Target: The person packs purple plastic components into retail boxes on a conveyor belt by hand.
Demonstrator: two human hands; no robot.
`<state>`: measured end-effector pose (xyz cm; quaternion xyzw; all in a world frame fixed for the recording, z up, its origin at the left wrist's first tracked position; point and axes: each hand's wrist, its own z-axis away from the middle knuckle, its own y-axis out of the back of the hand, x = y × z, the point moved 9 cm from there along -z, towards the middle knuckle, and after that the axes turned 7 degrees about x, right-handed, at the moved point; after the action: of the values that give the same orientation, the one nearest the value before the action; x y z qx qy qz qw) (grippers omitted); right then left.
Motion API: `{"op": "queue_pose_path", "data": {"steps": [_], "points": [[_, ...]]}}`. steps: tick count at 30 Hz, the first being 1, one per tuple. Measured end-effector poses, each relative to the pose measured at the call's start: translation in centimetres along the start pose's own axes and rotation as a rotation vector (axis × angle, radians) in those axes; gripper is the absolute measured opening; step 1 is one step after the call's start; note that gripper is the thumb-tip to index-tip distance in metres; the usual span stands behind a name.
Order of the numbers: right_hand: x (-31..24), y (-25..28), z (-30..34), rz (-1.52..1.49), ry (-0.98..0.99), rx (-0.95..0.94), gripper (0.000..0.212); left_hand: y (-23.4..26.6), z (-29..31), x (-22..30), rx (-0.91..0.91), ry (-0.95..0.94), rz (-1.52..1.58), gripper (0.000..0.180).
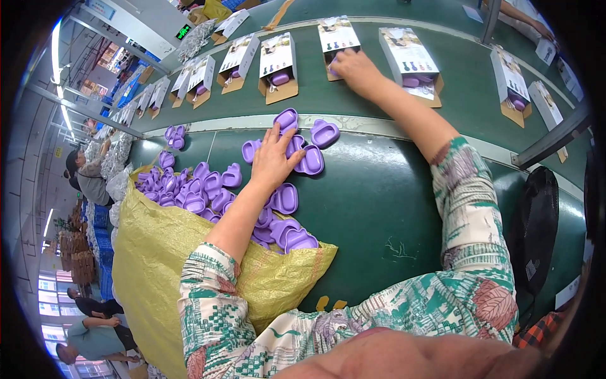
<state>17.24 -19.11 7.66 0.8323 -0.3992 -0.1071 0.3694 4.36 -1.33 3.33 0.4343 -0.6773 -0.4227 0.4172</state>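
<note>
My left hand (273,158) rests with its fingers spread over a small group of purple plastic shells, touching one purple shell (286,119) near the table's far edge. Beside it lies another shallow oval shell (324,134), hollow side up. My right arm reaches out to the belt, where my right hand (355,68) is closed at the open end of a white printed box (338,33). Purple shows at its fingertips in the box mouth, and the fingers partly cover the piece. More purple shells (196,189) spill from a yellow woven sack (170,252) on my left.
Several printed boxes with brown flaps stand along the green conveyor belt (461,95), such as one box (278,57) with a purple item inside. A metal post (555,136) and a black mesh object (535,234) are at the right. Another person's arm (527,20) reaches in at far right.
</note>
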Motion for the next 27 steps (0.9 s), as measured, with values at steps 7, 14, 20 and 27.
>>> {"op": "queue_pose_path", "data": {"steps": [7, 14, 20, 27], "points": [[5.2, 0.2, 0.6, 0.035, -0.302, 0.119, 0.011, -0.9, -0.5, 0.2, -0.009, -0.024, -0.011, 0.059], [-11.2, 4.0, 6.0, -0.475, 0.206, -0.143, 0.023, -0.3, -0.2, -0.2, 0.008, -0.044, -0.018, 0.059], [-6.4, 4.3, 5.4, -0.297, 0.1, 0.037, 0.014, -0.4, -0.5, 0.9, -0.017, -0.05, -0.052, 0.058], [-0.6, 0.9, 2.2, -0.012, -0.022, 0.136, 0.01, -0.3, -0.2, 0.2, -0.013, -0.037, -0.065, 0.059]]}}
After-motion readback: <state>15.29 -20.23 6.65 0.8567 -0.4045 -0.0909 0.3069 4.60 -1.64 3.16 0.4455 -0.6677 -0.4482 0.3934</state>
